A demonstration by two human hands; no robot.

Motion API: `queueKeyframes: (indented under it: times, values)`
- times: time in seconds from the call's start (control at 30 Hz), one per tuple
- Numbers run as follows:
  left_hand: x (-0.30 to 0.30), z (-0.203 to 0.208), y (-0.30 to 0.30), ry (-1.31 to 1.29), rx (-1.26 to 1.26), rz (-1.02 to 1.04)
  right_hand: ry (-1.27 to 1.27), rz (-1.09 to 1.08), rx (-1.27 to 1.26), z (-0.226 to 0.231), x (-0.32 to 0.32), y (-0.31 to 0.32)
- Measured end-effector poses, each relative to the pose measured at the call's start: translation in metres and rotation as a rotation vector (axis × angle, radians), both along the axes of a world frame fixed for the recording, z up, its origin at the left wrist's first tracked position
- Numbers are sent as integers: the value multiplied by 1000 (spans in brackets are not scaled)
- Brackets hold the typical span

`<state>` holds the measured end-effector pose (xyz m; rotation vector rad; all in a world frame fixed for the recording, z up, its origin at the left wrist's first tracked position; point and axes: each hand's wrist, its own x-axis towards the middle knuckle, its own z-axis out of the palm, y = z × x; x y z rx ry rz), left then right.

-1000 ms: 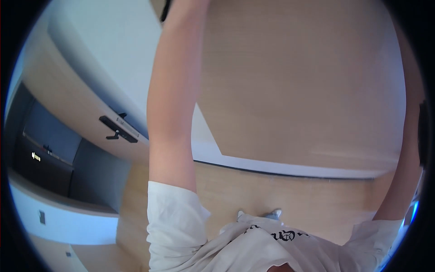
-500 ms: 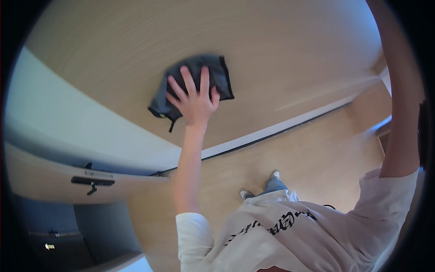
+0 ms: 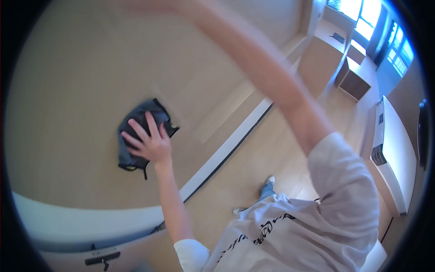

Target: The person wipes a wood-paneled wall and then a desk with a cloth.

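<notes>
My left hand lies flat with its fingers spread, pressing a dark grey cleaning cloth against the beige wall panel. Black trim edges the cloth, and a small black loop hangs from its lower corner. My right arm stretches up and across to the top edge of the view. There my right hand is smeared by motion and partly cut off, so its fingers cannot be made out.
A pale baseboard runs along the wall's foot above the wood floor. Low cabinets stand toward the bright windows. A white appliance is at right. At lower left is a door with a black handle.
The view has swung toward the right, bringing windows and cabinets in. My right arm now crosses the top of the view. My left hand stays flat on the cloth.
</notes>
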<state>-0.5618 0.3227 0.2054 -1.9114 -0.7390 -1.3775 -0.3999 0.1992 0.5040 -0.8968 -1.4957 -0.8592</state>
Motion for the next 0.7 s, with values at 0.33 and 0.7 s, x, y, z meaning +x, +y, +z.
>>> queueKeyframes:
  times: [0.33, 0.7]
  values:
    - [58, 64, -96, -89, -235, -551, 1247, 396, -760, -387, 21, -145]
    - [340, -95, -335, -492, -2750, -1791, 1853, 562, -112, -392, 130, -385]
